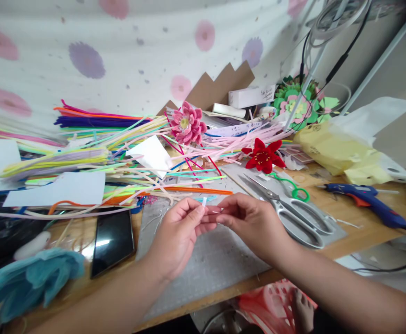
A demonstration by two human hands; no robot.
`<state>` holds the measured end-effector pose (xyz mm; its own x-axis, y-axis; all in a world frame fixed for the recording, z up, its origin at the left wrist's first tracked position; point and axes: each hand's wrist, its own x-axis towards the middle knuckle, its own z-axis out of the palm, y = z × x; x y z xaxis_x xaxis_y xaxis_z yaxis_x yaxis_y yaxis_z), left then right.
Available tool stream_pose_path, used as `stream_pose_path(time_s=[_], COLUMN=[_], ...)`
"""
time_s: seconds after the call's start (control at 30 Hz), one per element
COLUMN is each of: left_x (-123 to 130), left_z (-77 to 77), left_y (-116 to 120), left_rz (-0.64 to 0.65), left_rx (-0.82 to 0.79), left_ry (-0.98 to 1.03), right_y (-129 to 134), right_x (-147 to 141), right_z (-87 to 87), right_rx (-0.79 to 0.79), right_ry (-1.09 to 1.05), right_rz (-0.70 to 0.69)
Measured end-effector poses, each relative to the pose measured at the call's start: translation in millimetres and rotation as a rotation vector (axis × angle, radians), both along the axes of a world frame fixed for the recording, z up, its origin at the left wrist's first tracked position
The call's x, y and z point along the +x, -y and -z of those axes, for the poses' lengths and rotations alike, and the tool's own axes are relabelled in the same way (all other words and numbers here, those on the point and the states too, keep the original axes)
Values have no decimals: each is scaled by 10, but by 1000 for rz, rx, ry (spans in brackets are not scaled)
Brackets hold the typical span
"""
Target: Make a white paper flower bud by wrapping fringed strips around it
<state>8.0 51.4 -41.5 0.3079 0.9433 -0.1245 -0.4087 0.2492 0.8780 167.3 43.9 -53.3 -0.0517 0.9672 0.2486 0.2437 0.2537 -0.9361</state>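
My left hand [184,227] pinches a small white strip [204,201] between thumb and forefinger, its end sticking up above the thumb. Close beside it, my right hand [250,222] is closed in a pinch, its fingertips meeting those of the left. A thin pale bit shows near the right fingertips, too small to name. Both hands are held over a grey cutting mat [206,273]. To the right of them lie large silver scissors [293,215] and a smaller pair with green handles [299,192].
Bundles of coloured pipe cleaners [85,162] cover the left and back. A pink flower [187,123] and a red flower [263,155] stand behind my hands. A blue glue gun [370,199] lies at right, a black phone [113,241] and blue petals [32,280] at left.
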Motion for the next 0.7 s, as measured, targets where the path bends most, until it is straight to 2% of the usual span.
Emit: stream_pose_path(time_s=[0.17, 0.33, 0.53, 0.7], left_x=[-7, -24, -27, -36], left_z=[-26, -12, 20, 55], left_y=[18, 6, 14, 13], left_rz=[2, -18, 35, 49], left_rx=[-2, 20, 127, 165], left_ry=[-25, -168, -255, -279], right_y=[32, 37, 31, 31], right_x=[65, 79, 21, 11], right_z=[-76, -105, -176, -201], right_rx=[-22, -13, -126, -196], right_ry=[21, -16, -196, -213], right_rz=[-26, 73, -60, -73])
